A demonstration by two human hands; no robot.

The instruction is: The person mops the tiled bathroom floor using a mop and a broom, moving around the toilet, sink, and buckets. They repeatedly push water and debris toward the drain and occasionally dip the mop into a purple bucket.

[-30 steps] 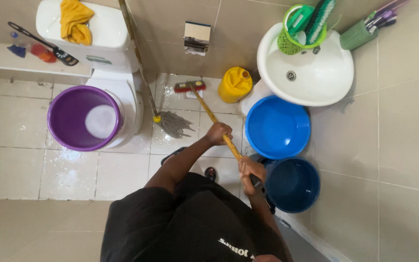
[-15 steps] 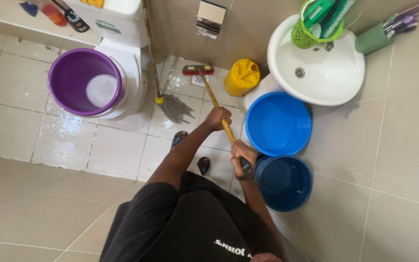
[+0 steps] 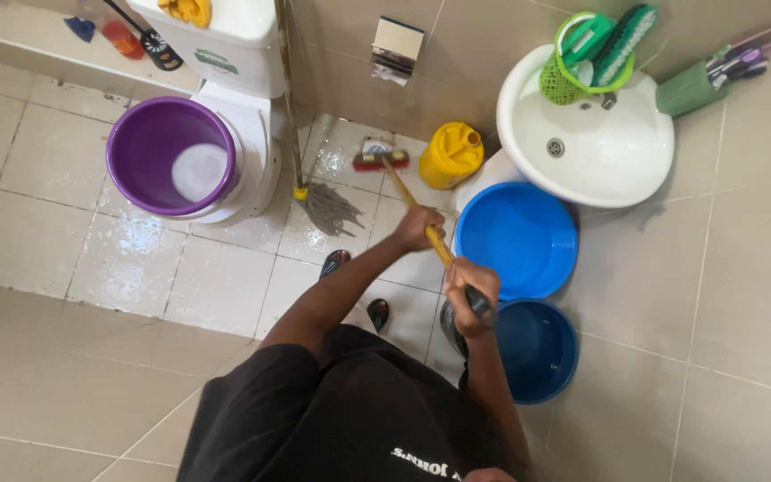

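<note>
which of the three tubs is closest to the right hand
The dark blue bucket, right beside the right hand. The lighter blue basin sits farther up, and the purple bucket rests on the toilet.

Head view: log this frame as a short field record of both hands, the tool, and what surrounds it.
left hand: grips the wooden handle partway down
right hand: grips the handle's upper end
tool: scrubbing brush, head on wet floor tiles
nearby right: blue basin, darker blue bucket
nearby left: mop, purple bucket on toilet
behind: yellow jerrycan, white sink
</note>
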